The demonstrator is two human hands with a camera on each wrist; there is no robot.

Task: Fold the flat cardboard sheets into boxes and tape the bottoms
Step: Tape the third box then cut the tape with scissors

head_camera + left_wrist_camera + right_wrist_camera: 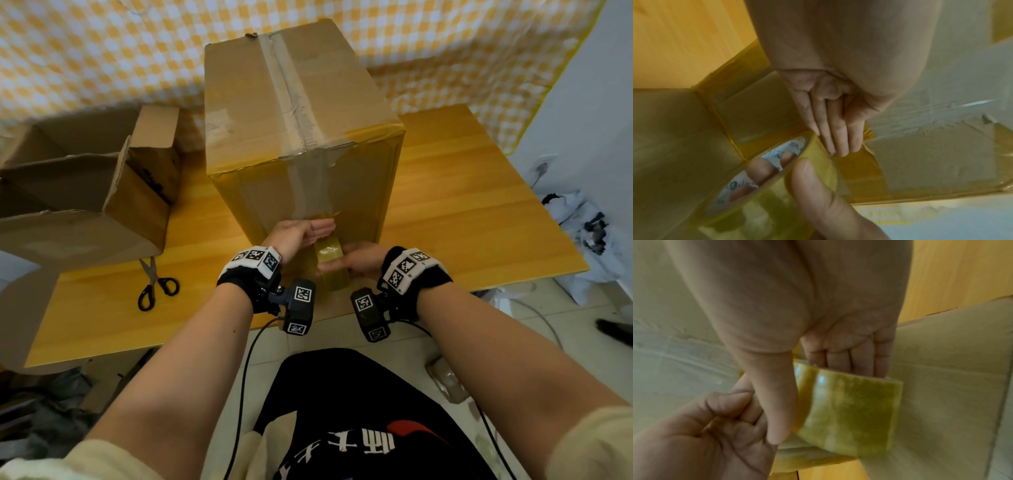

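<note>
A tall cardboard box [298, 113] stands upside down on the wooden table [479, 205], its bottom flaps upward with a tape strip along the seam and down the near side. My right hand [359, 262] grips a yellowish tape roll [330, 260] against the box's lower near face, fingers through the core [764, 170], thumb on the outside [774, 402]. My left hand [301, 233] lies flat with straight fingers [836, 138] pressing the tape onto the box just above the roll [849, 413].
An open cardboard box [85, 192] lies at the table's left. Black-handled scissors [156, 284] rest near the front left edge. A checked yellow cloth [102, 51] hangs behind. Bags and clutter [579, 233] sit on the floor to the right.
</note>
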